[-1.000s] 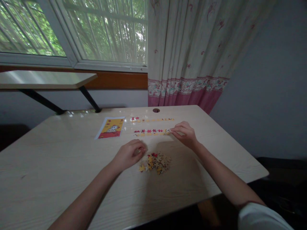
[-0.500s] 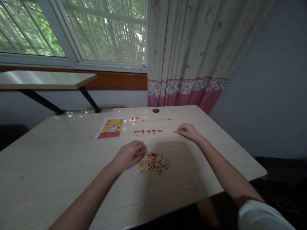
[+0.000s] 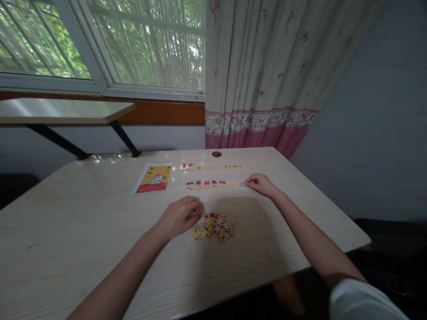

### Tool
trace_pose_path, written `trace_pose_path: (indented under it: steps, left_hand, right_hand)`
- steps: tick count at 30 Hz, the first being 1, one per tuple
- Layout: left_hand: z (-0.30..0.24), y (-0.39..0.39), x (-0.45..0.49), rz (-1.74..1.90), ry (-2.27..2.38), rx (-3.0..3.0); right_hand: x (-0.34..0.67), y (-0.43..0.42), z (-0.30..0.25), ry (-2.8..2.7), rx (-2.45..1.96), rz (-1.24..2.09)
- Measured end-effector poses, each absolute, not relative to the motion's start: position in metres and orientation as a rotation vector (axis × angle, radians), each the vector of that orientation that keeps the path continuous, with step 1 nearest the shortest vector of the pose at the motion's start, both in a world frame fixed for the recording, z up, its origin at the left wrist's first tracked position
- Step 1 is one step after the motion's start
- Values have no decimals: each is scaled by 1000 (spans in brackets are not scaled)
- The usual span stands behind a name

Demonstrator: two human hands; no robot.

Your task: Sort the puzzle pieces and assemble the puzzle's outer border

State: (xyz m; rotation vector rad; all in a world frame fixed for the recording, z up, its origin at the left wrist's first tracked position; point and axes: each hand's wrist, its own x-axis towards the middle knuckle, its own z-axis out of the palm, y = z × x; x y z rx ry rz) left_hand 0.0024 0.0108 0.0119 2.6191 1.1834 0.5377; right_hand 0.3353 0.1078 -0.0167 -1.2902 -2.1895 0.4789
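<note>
So far, puzzle rows (image 3: 207,182) laid mid-frame; heap (image 3: 220,226) below centre seems unsorted. Right hand (image 3: 262,184), right of centre: fingertips pinched on piece (image 3: 242,184). Left hand (image 3: 182,215), beside heap: fingers curled, can't tell if holding.

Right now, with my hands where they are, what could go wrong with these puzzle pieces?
The right hand seems to pinch a small piece at the right end of the nearest yellow row, so a slip might knock neighbours out of line. The left hand is close to the loose pile; a careless sweep could scatter it. Many pieces there show plain pale sides, so they might be easy to mix up.
</note>
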Motion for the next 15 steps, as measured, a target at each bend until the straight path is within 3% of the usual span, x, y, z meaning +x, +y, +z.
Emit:
trace_pose_path:
  steps: [15]
  left_hand:
    - [13, 10, 4, 537, 1194, 2646]
  right_hand:
    - [329, 104, -13, -2285, -1248, 348]
